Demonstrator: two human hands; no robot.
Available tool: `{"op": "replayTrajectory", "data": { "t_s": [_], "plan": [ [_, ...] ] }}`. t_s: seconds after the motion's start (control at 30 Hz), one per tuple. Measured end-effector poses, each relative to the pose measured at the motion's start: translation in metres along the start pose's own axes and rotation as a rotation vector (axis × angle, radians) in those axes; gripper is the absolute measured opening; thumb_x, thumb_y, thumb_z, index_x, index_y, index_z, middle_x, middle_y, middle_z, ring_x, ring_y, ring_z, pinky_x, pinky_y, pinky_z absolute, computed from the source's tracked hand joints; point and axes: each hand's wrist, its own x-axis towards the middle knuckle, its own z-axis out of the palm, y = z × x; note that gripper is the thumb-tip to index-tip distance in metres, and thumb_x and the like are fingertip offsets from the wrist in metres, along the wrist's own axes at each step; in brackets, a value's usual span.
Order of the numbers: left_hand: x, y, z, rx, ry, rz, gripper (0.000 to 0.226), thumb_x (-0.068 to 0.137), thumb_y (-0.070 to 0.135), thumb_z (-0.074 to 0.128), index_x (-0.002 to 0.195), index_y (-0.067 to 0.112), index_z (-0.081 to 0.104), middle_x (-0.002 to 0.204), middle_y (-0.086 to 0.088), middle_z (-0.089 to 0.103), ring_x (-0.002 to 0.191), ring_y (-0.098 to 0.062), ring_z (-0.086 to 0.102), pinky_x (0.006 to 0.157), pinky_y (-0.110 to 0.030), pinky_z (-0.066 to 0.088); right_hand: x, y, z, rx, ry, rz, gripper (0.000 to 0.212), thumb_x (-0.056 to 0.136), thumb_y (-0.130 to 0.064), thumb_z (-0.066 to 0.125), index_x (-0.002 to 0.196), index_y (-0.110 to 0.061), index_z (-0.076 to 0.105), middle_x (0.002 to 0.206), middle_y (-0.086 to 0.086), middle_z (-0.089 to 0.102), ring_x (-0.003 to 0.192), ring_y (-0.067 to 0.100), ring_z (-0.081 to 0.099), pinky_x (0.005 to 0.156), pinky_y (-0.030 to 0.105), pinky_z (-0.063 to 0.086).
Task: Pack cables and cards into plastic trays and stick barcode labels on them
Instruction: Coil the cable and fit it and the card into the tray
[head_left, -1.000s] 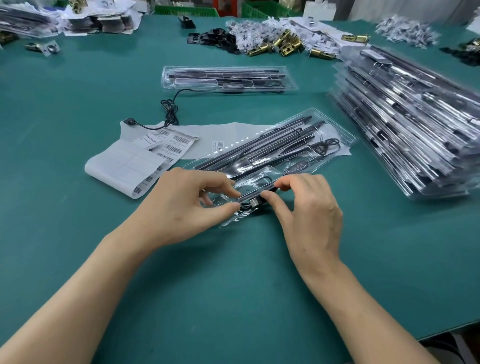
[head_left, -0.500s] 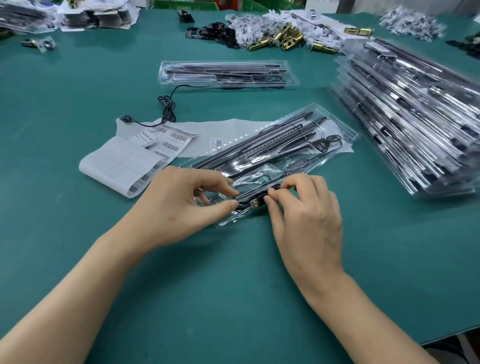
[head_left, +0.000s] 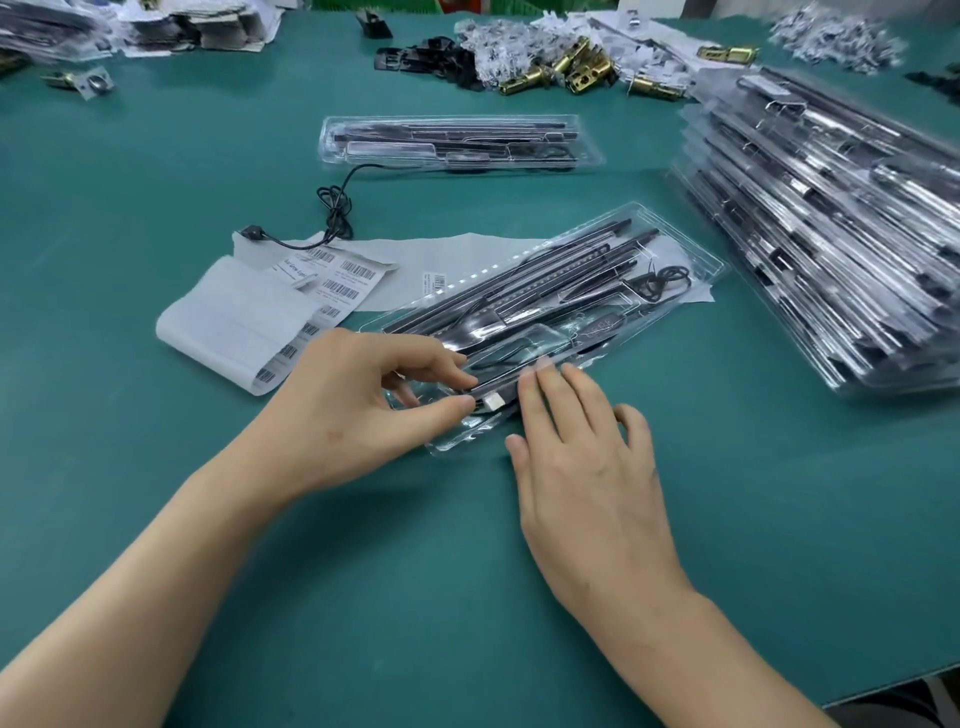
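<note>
pinching cable (head_left: 493, 399) in tray (head_left: 702, 261), left hand (head_left: 353, 410)

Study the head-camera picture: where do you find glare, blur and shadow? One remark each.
Head view: glare streaks the stack of packed trays and the near clear tray; the top-right pile of bagged parts is smeared; only soft shadows lie under the left hand and right hand.
</note>
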Motion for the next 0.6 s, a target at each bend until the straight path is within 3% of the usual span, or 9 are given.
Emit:
{"op": "replayTrajectory", "data": {
  "t_s": [0.13, 0.3, 0.47, 0.6],
  "plan": [
    [0.0, 0.001, 0.0, -0.005, 0.005, 0.0, 0.006, 0.08, 0.042, 0.076, 0.084, 0.046, 0.073, 0.105, 0.028, 0.074, 0.08, -0.014, 0.072, 0.076, -0.037, 0.06, 0.004, -0.007, -0.006, -0.055, -0.102, 0.028, 0.06, 0.105, -0.04, 0.031, 0.157, -0.011, 0.036, 0.163, 0.005, 0.038, 0.147, 0.028, 0.037, 0.108, 0.049, 0.038],
    [0.0, 0.002, 0.0, -0.032, 0.003, -0.006, 0.006, 0.081, 0.039, 0.077, 0.085, 0.043, 0.075, 0.103, 0.027, 0.075, 0.093, -0.013, 0.074, 0.077, -0.039, 0.059, 0.01, -0.013, -0.01, -0.051, -0.141, 0.052, 0.059, 0.105, -0.04, 0.033, 0.156, -0.011, 0.037, 0.162, 0.004, 0.039, 0.142, 0.03, 0.036, 0.109, 0.048, 0.036],
    [0.0, 0.0, 0.0, 0.005, -0.02, -0.009, 0.005, 0.081, 0.042, 0.076, 0.086, 0.043, 0.075, 0.107, 0.027, 0.074, 0.089, -0.014, 0.074, 0.077, -0.039, 0.059, 0.015, -0.01, -0.01, -0.021, -0.245, 0.034, 0.063, 0.104, -0.044, 0.024, 0.161, -0.017, 0.02, 0.17, -0.001, 0.017, 0.147, 0.032, 0.017, 0.115, 0.052, 0.022],
    [0.0, 0.002, 0.0, 0.039, -0.018, -0.011, 0.016, 0.079, 0.048, 0.073, 0.09, 0.037, 0.077, 0.105, 0.026, 0.074, 0.086, -0.012, 0.075, 0.077, -0.036, 0.059, 0.023, -0.016, -0.014, -0.047, -0.255, 0.03, 0.064, 0.1, -0.04, 0.027, 0.158, -0.013, 0.025, 0.169, 0.004, 0.019, 0.141, 0.034, 0.021, 0.108, 0.049, 0.025]
  ]
}}
